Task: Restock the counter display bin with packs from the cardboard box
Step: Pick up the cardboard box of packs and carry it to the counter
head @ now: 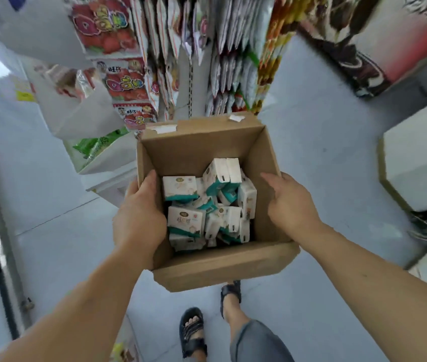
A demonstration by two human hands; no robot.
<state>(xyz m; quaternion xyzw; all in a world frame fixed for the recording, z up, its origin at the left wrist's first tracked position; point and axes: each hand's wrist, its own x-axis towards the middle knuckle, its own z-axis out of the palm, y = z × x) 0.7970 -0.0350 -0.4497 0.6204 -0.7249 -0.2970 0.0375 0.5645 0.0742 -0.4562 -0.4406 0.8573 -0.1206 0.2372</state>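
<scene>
An open brown cardboard box (202, 145) is held in the air in front of me, above the floor. Inside lie several small white-and-teal packs (185, 218) in a loose heap. My left hand (139, 218) grips the box's left wall, thumb inside the rim. My right hand (292, 205) holds the right wall, with the fingers curled over the edge. No counter display bin can be made out in this view.
A shelf end hung with snack bags (202, 53) stands straight ahead. White counters or freezers (421, 163) are at the right, a white shelf with green packs (97, 145) at the left. My sandalled feet (192, 330) are on the pale floor below the box.
</scene>
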